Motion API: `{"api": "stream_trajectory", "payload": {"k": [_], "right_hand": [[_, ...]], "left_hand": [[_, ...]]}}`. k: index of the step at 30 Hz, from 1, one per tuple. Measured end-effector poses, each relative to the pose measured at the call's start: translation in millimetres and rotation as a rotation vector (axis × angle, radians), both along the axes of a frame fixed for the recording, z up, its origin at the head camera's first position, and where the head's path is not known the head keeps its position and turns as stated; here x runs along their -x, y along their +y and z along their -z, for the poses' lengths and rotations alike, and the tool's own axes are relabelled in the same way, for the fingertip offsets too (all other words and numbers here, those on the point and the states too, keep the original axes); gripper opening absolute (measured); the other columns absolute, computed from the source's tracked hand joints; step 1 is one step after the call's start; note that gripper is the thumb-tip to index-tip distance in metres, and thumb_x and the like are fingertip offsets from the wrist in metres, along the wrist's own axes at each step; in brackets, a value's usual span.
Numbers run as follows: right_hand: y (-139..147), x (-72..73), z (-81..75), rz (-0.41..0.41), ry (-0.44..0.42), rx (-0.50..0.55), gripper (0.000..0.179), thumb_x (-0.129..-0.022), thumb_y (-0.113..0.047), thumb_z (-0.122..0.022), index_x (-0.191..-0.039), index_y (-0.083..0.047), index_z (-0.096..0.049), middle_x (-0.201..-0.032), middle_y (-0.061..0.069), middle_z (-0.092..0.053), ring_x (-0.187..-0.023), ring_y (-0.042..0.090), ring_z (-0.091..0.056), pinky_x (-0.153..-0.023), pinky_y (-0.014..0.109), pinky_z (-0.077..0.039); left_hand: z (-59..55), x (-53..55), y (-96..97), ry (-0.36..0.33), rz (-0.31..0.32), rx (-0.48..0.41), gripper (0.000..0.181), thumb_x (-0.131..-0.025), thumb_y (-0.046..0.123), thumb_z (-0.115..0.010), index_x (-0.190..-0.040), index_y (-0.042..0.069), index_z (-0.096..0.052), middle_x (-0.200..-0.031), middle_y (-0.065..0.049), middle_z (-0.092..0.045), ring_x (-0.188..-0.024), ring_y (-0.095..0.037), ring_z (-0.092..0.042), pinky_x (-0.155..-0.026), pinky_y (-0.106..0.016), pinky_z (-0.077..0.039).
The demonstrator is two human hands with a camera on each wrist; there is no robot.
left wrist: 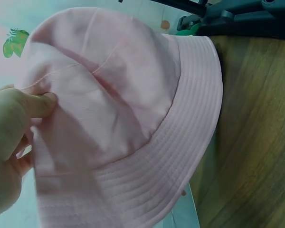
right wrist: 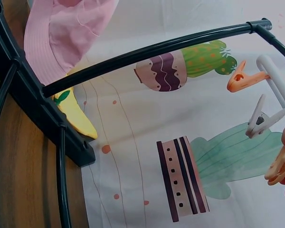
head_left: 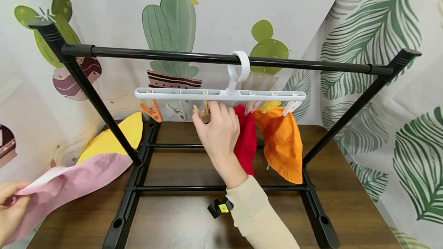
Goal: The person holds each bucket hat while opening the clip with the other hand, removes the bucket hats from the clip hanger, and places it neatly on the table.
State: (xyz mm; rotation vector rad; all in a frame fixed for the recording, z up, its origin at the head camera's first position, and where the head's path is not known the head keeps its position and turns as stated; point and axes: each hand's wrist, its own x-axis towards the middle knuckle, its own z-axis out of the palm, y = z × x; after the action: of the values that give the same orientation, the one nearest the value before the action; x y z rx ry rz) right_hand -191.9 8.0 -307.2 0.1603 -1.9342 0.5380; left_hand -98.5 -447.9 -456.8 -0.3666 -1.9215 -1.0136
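At the far left my left hand pinches a pink bucket hat by its crown, thumb on the fabric. The hat's brim spreads toward the rack's left foot. My right hand is raised below the white clip hanger, gripping a beige clothespin that hangs from it. Left of that hand dangle an orange clothespin and a grey one, both without cloth. Just right of it hangs a red cloth item, partly hidden by the hand, by a pink clothespin.
The hanger hooks over the top bar of a black rack on a wooden table. An orange bucket hat hangs from yellow and white clothespins. A yellow hat lies behind the pink one. Patterned curtains stand behind.
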Motion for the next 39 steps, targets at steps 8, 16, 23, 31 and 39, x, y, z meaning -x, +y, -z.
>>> {"api": "stream_trajectory", "payload": {"k": [8, 16, 23, 31, 39], "right_hand": [[1.8, 1.7, 1.1, 0.005, 0.004, 0.003, 0.018, -0.079, -0.031, -0.062, -0.077, -0.014, -0.058, -0.067, 0.000, -0.056, -0.064, 0.022, -0.052, -0.057, 0.032, -0.042], [2.7, 1.4, 0.4, 0.007, -0.004, 0.001, 0.020, -0.080, -0.033, -0.061, -0.077, -0.013, -0.058, -0.068, 0.000, -0.057, -0.066, 0.021, -0.053, -0.058, 0.032, -0.042], [2.8, 1.6, 0.2, 0.003, 0.007, 0.001, 0.019, -0.079, -0.031, -0.062, -0.077, -0.013, -0.058, -0.067, 0.000, -0.057, -0.064, 0.021, -0.052, -0.057, 0.031, -0.042], [2.7, 1.1, -0.6, 0.001, 0.006, 0.005, 0.019, -0.080, -0.032, -0.061, -0.077, -0.013, -0.058, -0.068, 0.000, -0.057, -0.065, 0.021, -0.052, -0.057, 0.031, -0.042], [1.4, 0.6, -0.8, 0.001, 0.003, 0.004, 0.018, -0.080, -0.032, -0.061, -0.078, -0.014, -0.059, -0.067, 0.000, -0.057, -0.065, 0.022, -0.052, -0.058, 0.032, -0.042]], "left_hand": [[14.4, -12.8, -11.6, -0.098, 0.147, 0.035, 0.025, -0.082, -0.011, -0.052, -0.076, 0.006, -0.069, -0.088, 0.024, -0.063, -0.065, 0.010, -0.051, -0.045, -0.006, -0.032], [20.4, -25.9, -9.1, -0.154, 0.245, 0.007, 0.024, -0.087, -0.006, -0.053, -0.082, 0.010, -0.069, -0.090, 0.018, -0.065, -0.079, 0.008, -0.058, -0.062, -0.003, -0.042], [17.8, -30.8, -6.9, -0.179, 0.350, 0.050, 0.015, -0.089, 0.000, -0.054, -0.085, 0.006, -0.066, -0.091, 0.014, -0.066, -0.082, 0.005, -0.060, -0.068, -0.005, -0.044], [30.3, -38.2, -17.4, -0.234, 0.418, 0.100, 0.019, -0.084, -0.010, -0.057, -0.083, 0.006, -0.066, -0.089, 0.011, -0.066, -0.077, 0.004, -0.058, -0.061, -0.007, -0.042], [50.0, -33.6, -22.4, -0.261, 0.779, -0.029, 0.012, -0.087, -0.007, -0.054, -0.091, -0.004, -0.064, -0.091, 0.000, -0.067, -0.081, -0.003, -0.058, -0.065, -0.010, -0.043]]}}
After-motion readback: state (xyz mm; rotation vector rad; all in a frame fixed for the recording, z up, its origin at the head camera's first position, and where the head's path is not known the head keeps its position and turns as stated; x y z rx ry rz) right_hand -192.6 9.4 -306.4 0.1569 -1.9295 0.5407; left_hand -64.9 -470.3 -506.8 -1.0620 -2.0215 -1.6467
